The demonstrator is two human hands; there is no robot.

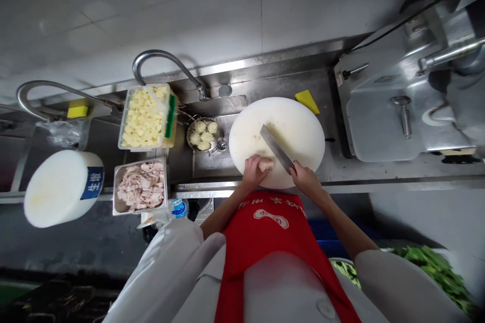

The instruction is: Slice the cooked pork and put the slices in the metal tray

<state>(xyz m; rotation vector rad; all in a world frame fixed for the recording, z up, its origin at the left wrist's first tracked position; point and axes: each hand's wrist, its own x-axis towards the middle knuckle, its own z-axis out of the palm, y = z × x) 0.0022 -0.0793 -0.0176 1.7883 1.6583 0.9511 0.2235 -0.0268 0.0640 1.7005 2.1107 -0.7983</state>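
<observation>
A round white cutting board (246, 128) lies across the metal counter in front of me. On its near part, my left hand (253, 172) has its fingers closed on a small pale piece of meat (266, 164). My right hand (303, 177) grips the handle of a cleaver (276, 146), whose broad blade points up and left over the board, just right of the meat. The blade and the meat look slightly apart. A few small crumbs dot the board beyond the meat.
Left of the board, a sink holds a strainer with pale round pieces (204, 136). Farther left stand a tub of pale cubes (146, 118), a metal tray of sliced meat (140, 186) and another white board (56, 186). A yellow sponge (307, 101) lies behind; a metal machine (386, 116) stands right.
</observation>
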